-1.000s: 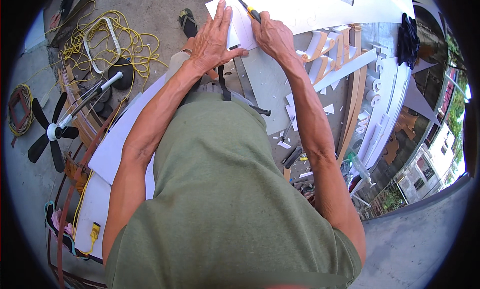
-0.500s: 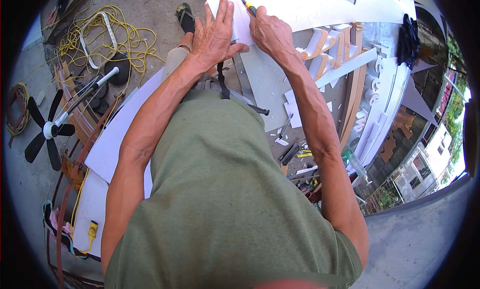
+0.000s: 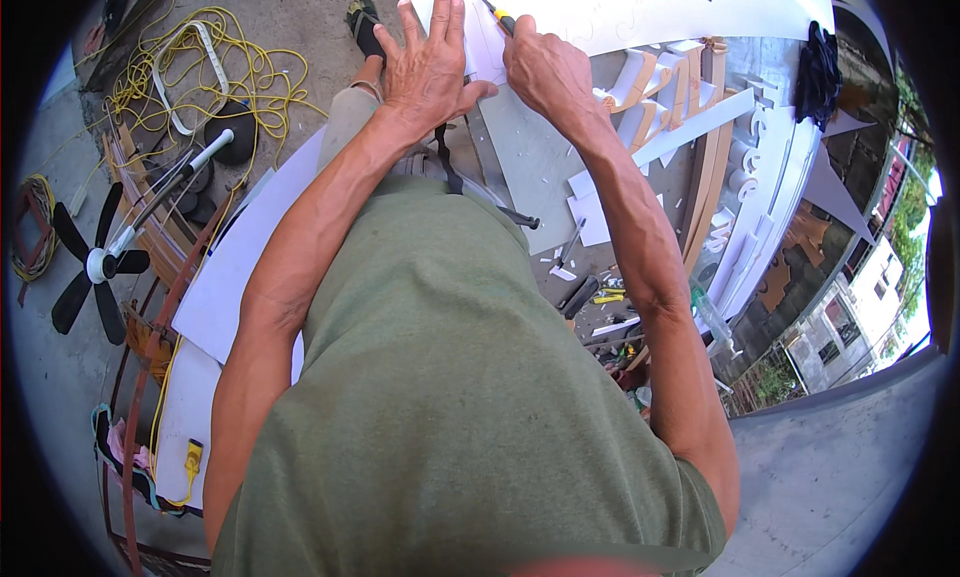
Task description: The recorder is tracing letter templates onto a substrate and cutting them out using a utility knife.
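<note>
A large white sheet (image 3: 640,12) lies across the work surface at the top of the view, with faint outlines drawn on it. My left hand (image 3: 425,72) rests flat on the sheet's left end, fingers spread and thumb pointing right. To its right, my right hand (image 3: 550,72) is wrapped round a yellow and black utility knife (image 3: 497,15). The knife's tip points up and left over the sheet. The blade's exact contact with the sheet is too small to tell.
White and brown cut-out letters (image 3: 665,87) and white strips stand right of my right forearm. A second knife (image 3: 573,239) lies among scraps. At left are a black-bladed fan (image 3: 101,264) and a tangled yellow cord (image 3: 260,67). A black plastic bag (image 3: 818,75) hangs at the right.
Both hands keep nearly the same place and hold. The knife appears shifted very slightly, and the whole view has moved a little.
</note>
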### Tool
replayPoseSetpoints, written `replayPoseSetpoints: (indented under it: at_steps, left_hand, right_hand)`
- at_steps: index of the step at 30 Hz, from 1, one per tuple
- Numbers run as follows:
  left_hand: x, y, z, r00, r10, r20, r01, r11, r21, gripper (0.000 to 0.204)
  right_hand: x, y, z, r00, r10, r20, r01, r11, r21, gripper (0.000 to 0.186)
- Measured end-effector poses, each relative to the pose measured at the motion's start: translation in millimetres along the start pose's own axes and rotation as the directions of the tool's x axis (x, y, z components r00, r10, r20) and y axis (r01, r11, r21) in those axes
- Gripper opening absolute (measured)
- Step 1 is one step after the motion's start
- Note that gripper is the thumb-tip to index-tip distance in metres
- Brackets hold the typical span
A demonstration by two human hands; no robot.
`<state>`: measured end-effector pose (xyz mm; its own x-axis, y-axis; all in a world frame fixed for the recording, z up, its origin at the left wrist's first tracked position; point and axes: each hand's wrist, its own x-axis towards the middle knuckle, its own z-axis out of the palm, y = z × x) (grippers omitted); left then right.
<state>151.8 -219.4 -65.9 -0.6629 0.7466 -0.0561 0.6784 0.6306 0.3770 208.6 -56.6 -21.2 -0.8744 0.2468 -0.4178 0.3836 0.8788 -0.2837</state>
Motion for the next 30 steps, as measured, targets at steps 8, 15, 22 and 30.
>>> replayPoseSetpoints:
  at_steps: [8, 15, 22, 30]
  left_hand:
    - [0, -1, 3, 1.0, -0.005, -0.007, 0.005, 1.0, 0.0, 0.122]
    - [0, -1, 4, 1.0, -0.001, -0.024, 0.001, 1.0, 0.018, 0.121]
    - [-1, 1, 0, 1.0, -0.011, -0.007, 0.011, 0.998, 0.064, 0.12]
    - [5, 10, -30, 0.98, -0.089, 0.18, 0.108, 0.99, -0.096, 0.117]
  right_hand:
    - [-8, 6, 7, 1.0, 0.009, 0.004, -0.009, 0.999, -0.039, 0.027]
    - [-19, -1, -2, 0.996, 0.065, 0.058, -0.066, 0.997, 0.025, 0.02]
    - [-27, 1, 2, 0.993, 0.09, 0.082, -0.093, 0.995, 0.039, 0.022]
    - [-36, -3, 7, 0.984, 0.147, 0.096, -0.152, 0.987, 0.047, 0.024]
